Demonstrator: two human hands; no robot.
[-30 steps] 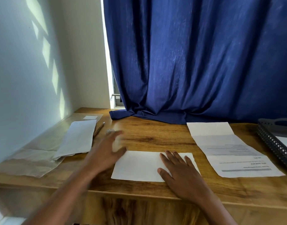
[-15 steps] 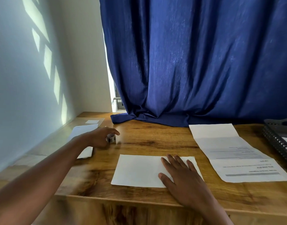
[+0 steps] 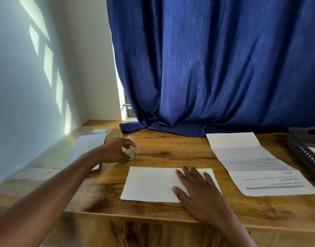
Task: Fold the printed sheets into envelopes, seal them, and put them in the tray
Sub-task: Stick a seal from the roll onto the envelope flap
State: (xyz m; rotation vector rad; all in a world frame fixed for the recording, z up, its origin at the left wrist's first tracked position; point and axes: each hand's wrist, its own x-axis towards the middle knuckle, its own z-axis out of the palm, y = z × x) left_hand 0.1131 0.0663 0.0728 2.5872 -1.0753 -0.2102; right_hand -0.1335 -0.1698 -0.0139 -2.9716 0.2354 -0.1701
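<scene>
A folded white sheet (image 3: 151,183) lies flat near the table's front edge. My right hand (image 3: 197,191) presses on its right half with straight, spread fingers. My left hand (image 3: 115,151) is stretched out to the left and pinches a small pale roll of tape (image 3: 130,154) that rests on the wood. To the right lies an unfolded printed sheet (image 3: 254,163) with creases and upside-down text. The dark mesh tray (image 3: 302,154) stands at the right edge, with a white paper inside.
White envelopes or papers (image 3: 87,145) and clear plastic sleeves (image 3: 37,168) lie along the left wall. A blue curtain (image 3: 206,68) hangs behind and drapes onto the wooden table (image 3: 171,150). A pencil tip shows by my left hand.
My left hand left the folded sheet, reached back-left and closed its fingers on the small tape roll. My right hand stayed flat on the sheet.
</scene>
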